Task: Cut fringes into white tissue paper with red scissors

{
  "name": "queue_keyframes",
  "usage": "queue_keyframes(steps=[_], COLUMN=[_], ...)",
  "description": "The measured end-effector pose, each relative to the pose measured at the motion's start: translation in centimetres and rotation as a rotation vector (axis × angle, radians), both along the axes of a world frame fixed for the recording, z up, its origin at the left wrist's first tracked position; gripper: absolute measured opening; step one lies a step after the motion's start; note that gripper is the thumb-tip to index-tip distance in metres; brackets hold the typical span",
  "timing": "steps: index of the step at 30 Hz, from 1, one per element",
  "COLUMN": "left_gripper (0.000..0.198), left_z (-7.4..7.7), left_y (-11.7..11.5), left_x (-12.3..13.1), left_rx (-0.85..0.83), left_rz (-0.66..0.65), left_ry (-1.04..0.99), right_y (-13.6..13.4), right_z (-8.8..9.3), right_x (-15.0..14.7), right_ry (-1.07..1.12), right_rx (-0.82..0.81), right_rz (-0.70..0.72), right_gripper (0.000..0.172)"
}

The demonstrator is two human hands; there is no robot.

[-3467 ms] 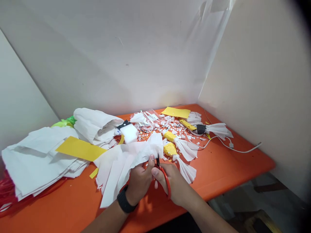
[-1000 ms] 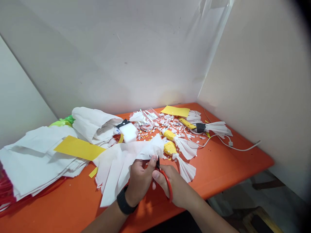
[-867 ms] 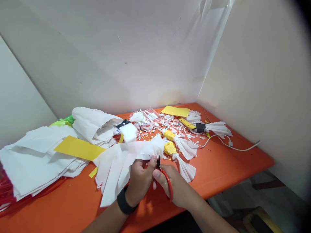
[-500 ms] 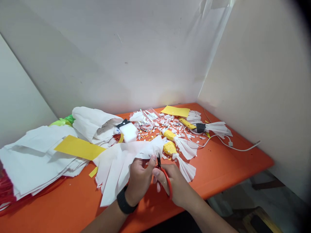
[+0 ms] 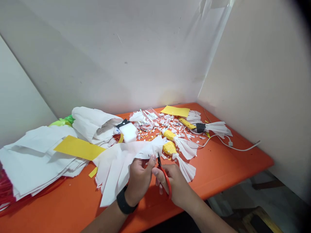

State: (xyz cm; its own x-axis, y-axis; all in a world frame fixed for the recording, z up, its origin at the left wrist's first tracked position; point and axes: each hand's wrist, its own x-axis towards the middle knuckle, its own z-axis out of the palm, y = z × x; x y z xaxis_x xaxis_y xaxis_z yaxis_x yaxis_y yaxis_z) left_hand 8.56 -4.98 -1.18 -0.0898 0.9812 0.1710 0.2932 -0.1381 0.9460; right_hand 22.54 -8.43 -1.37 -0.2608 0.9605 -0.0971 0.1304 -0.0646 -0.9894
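Observation:
My left hand (image 5: 142, 176), with a dark band on the wrist, pinches the lower edge of a white paper piece (image 5: 119, 161) between thumb and fingers. Pleated and flared, that paper spreads to the left over the table. In my right hand (image 5: 173, 181) are red-handled scissors (image 5: 167, 183), their dark blades pointing up at the paper's right end beside my left thumb. Just beyond the blades lie two yellow-headed paper pieces with white pleated tails, a nearer one (image 5: 169, 148) and a farther one (image 5: 169, 134).
White sheets (image 5: 39, 158) are stacked at the left under a yellow strip (image 5: 79, 148). A white foam block (image 5: 128, 132) stands behind the held paper. Scraps, a yellow cutter (image 5: 187, 123), a black-headed tailed piece (image 5: 200, 127) and a white cable (image 5: 239, 149) lie on the orange table (image 5: 218, 168).
The scissors and my right hand have shifted very slightly, with the right fingers a little differently bent. My left hand and the paper stay almost in place.

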Motion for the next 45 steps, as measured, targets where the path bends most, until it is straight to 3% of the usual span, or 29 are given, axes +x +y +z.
queue_keyframes(steps=[21,29,33,40,45], left_gripper=[0.035,0.036,0.037,0.035,0.034], left_z=[0.5,0.9,0.4,-0.4,0.0], left_y=[0.0,0.1,0.2,0.2,0.0], left_x=[0.2,0.3,0.1,0.0,0.1], left_rx=[-0.069,-0.131,-0.139,-0.125,-0.166], left_rz=[-0.037,-0.076,-0.028,-0.053,-0.097], left_ry=[0.004,-0.101,-0.082,-0.194,-0.275], right_y=[-0.4,-0.3,-0.3,-0.2,-0.3], right_z=[0.4,-0.1,-0.6,-1.4,-0.8], right_x=[0.3,0.2,0.0,0.1,0.5], right_ry=[-0.015,0.044,0.082,0.113,0.13], right_rx=[0.06,0.024,0.02,-0.026,0.05], right_rz=[0.068,0.057,0.043,0.007,0.081], right_gripper=[0.058,0.055,0.054,0.056,0.058])
